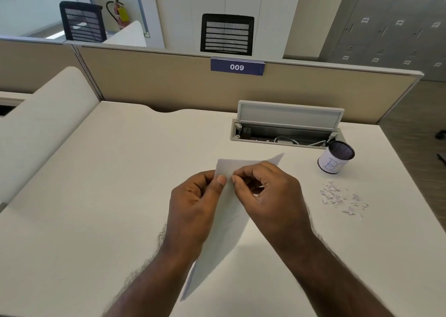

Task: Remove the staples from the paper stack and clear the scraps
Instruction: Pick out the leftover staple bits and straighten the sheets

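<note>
A white paper stack [222, 234] is held tilted above the cream desk [96, 196], its upper edge toward the partition. My left hand [193, 203] grips the stack near its top corner, thumb pressed on the front. My right hand [270, 196] pinches the same corner with thumb and forefinger; whatever is between the fingertips is too small to make out. A pile of small white paper scraps [342, 198] lies on the desk to the right of my hands.
A small mesh-topped cup wrapped in white paper [334, 158] stands behind the scraps. An open cable tray with a raised lid [287, 123] is set into the desk at the back. A beige partition with a "009" label [237, 67] bounds the far edge.
</note>
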A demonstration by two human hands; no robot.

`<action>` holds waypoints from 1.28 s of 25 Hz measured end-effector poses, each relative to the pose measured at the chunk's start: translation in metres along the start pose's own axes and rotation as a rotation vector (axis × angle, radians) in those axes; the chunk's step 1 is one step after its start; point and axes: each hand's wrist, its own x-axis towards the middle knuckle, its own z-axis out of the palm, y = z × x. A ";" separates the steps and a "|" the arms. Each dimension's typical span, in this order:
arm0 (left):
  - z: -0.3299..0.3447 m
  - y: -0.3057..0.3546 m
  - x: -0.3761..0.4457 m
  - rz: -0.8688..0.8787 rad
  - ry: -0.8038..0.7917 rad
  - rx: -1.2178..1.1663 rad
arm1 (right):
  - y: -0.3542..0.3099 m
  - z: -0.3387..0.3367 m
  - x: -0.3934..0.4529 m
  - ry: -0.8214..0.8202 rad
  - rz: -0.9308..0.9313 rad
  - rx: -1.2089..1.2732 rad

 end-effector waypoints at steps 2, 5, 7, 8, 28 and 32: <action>0.000 -0.001 0.000 0.010 0.001 0.041 | -0.002 -0.002 0.001 -0.041 -0.002 -0.084; 0.000 0.002 -0.002 0.047 -0.011 0.123 | -0.006 -0.005 0.002 -0.098 -0.033 -0.230; 0.000 0.004 -0.003 0.068 -0.033 0.164 | -0.006 -0.007 0.004 -0.122 -0.051 -0.281; 0.000 0.005 -0.003 0.079 -0.041 0.183 | -0.006 -0.007 0.004 -0.125 -0.059 -0.297; 0.008 0.007 0.003 0.021 -0.048 0.328 | 0.010 -0.002 -0.009 -0.073 -0.067 -0.181; 0.005 0.007 0.004 0.031 -0.075 0.314 | 0.009 -0.006 -0.009 -0.088 -0.084 -0.204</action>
